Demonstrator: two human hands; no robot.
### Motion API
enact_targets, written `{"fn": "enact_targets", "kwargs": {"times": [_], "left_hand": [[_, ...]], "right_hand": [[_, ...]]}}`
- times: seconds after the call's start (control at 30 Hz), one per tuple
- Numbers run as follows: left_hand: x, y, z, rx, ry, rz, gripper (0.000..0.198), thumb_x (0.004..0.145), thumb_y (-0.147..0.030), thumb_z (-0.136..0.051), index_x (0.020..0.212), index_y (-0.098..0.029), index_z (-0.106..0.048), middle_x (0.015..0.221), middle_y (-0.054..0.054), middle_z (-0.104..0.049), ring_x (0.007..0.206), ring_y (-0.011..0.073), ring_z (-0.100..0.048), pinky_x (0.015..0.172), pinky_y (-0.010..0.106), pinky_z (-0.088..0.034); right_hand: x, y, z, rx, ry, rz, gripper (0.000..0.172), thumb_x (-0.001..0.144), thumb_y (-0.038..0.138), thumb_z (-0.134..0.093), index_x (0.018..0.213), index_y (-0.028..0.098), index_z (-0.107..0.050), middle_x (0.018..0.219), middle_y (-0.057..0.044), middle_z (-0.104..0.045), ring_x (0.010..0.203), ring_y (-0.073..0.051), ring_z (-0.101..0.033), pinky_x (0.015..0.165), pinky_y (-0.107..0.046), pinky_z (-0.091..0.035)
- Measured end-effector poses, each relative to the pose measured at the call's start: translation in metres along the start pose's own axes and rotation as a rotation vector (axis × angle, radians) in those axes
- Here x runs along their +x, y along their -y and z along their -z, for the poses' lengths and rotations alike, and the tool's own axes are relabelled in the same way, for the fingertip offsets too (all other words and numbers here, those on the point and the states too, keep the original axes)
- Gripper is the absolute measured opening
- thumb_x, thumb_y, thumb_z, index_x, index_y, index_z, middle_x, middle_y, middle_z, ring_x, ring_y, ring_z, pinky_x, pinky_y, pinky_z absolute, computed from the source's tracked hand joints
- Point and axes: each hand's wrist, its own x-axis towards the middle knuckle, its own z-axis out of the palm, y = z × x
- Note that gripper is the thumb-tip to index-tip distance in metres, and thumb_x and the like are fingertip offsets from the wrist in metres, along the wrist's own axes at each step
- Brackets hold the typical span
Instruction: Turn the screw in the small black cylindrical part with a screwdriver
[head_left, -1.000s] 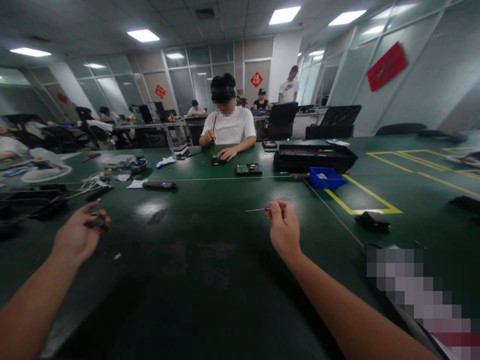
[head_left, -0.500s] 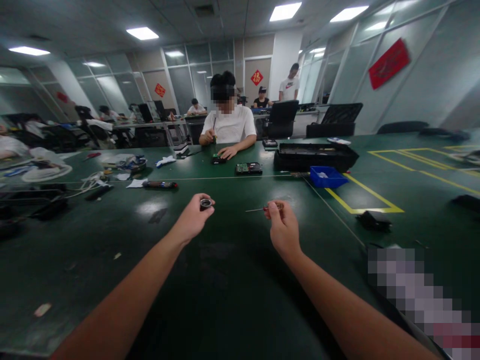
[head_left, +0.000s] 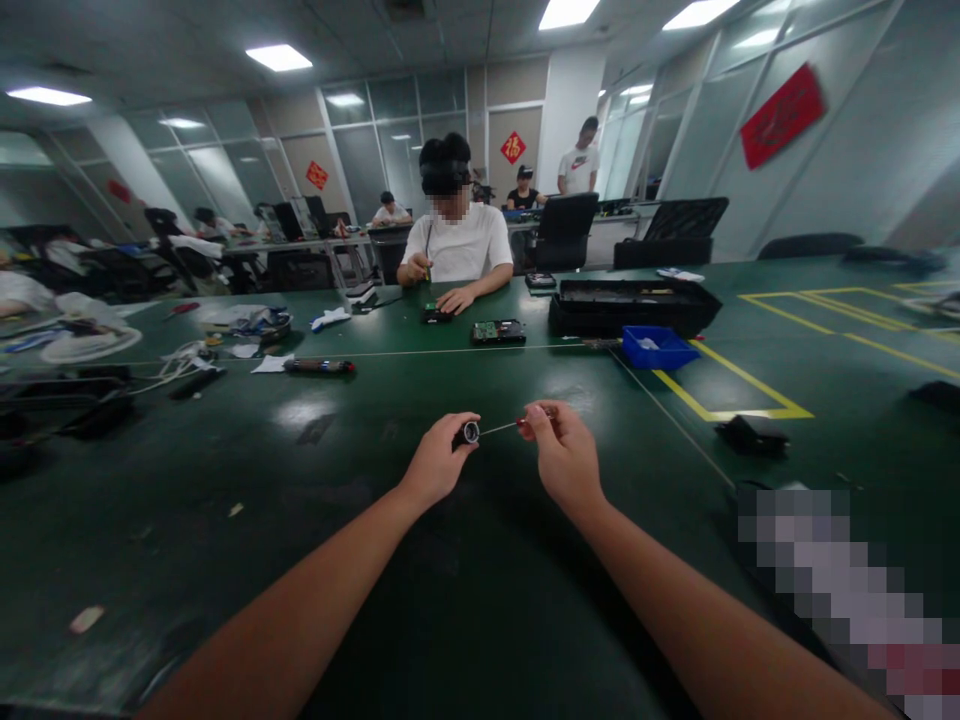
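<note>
My left hand (head_left: 437, 460) is closed in a pinch on a small dark round part with a pale centre (head_left: 469, 433), held above the green table (head_left: 315, 560). My right hand (head_left: 564, 452) is closed on a thin screwdriver (head_left: 504, 427) with a reddish handle. Its metal shaft points left and its tip meets the round part. Both hands hover near the table's middle, close together.
A person in a white shirt (head_left: 459, 250) works opposite, with circuit boards (head_left: 497, 331) in front. A black case (head_left: 630, 305) and a blue tray (head_left: 658, 347) lie at right by yellow floor-tape lines. Cables and tools (head_left: 187, 365) clutter the left. A small black item (head_left: 751, 434) sits right.
My left hand has swung in from the far left carrying the round part, bringing it up to the screwdriver tip. My right hand has barely moved.
</note>
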Motion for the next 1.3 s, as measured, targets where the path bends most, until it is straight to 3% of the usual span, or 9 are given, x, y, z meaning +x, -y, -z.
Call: {"fn": "enact_targets", "kwargs": {"times": [0.23,0.37,0.7,0.87,1.07,1.23,1.3], "left_hand": [[0.0,-0.003,0.002,0.032,0.058,-0.036,0.033,0.088,-0.016,-0.066,0.12,-0.021,-0.065,0.123,0.007,-0.066,0.117,0.0233,-0.059,0.107,0.041,-0.044],[-0.001,-0.002,0.003,0.027,0.047,-0.052,0.034,0.087,-0.014,-0.068,0.12,-0.022,-0.064,0.123,0.005,-0.066,0.118,0.0223,-0.058,0.108,0.04,-0.043],[0.0,0.007,0.011,0.076,0.054,-0.084,0.034,0.089,-0.017,-0.067,0.122,-0.025,-0.065,0.126,0.004,-0.066,0.121,0.0219,-0.057,0.109,0.042,-0.042],[-0.001,0.0,0.013,0.092,0.068,-0.101,0.034,0.092,-0.02,-0.065,0.126,-0.025,-0.064,0.129,0.005,-0.065,0.123,0.0232,-0.057,0.111,0.046,-0.04],[-0.002,-0.001,0.013,0.098,0.058,-0.086,0.034,0.093,-0.024,-0.064,0.127,-0.025,-0.063,0.128,0.005,-0.066,0.121,0.0244,-0.058,0.11,0.046,-0.04],[-0.002,0.004,0.011,0.096,0.066,-0.13,0.035,0.092,-0.023,-0.065,0.127,-0.025,-0.063,0.126,0.005,-0.066,0.118,0.0228,-0.059,0.106,0.042,-0.043],[-0.001,0.005,0.011,0.105,0.073,-0.137,0.036,0.091,-0.022,-0.067,0.127,-0.025,-0.063,0.125,0.004,-0.066,0.117,0.0224,-0.059,0.107,0.042,-0.042]], "right_hand": [[-0.001,-0.002,-0.004,-0.013,0.05,-0.002,0.028,0.097,0.045,-0.053,0.1,0.019,-0.066,0.083,-0.006,-0.073,0.077,-0.021,-0.07,0.074,-0.036,-0.053],[0.001,-0.004,-0.002,-0.027,0.025,0.005,0.029,0.097,0.046,-0.052,0.099,0.02,-0.065,0.083,-0.006,-0.073,0.077,-0.021,-0.07,0.074,-0.036,-0.053],[0.0,0.003,-0.002,-0.039,0.117,-0.004,0.03,0.095,0.048,-0.055,0.098,0.02,-0.068,0.085,-0.006,-0.076,0.078,-0.021,-0.072,0.075,-0.034,-0.053],[0.001,0.011,0.004,-0.267,0.053,-0.003,0.044,0.091,0.059,-0.058,0.07,0.021,-0.064,0.06,-0.002,-0.067,0.055,-0.018,-0.061,0.058,-0.031,-0.044],[-0.002,0.008,0.001,-0.157,0.132,0.071,0.02,0.095,0.037,-0.054,0.101,0.021,-0.065,0.082,-0.003,-0.073,0.072,-0.019,-0.069,0.064,-0.029,-0.047],[-0.005,0.012,-0.001,-0.241,0.15,0.057,0.032,0.099,0.045,-0.047,0.085,0.022,-0.065,0.062,0.001,-0.064,0.056,-0.016,-0.061,0.057,-0.029,-0.041],[-0.004,0.012,-0.001,-0.266,0.14,0.069,0.03,0.1,0.042,-0.046,0.087,0.022,-0.064,0.065,0.0,-0.065,0.058,-0.017,-0.06,0.058,-0.029,-0.04]]}}
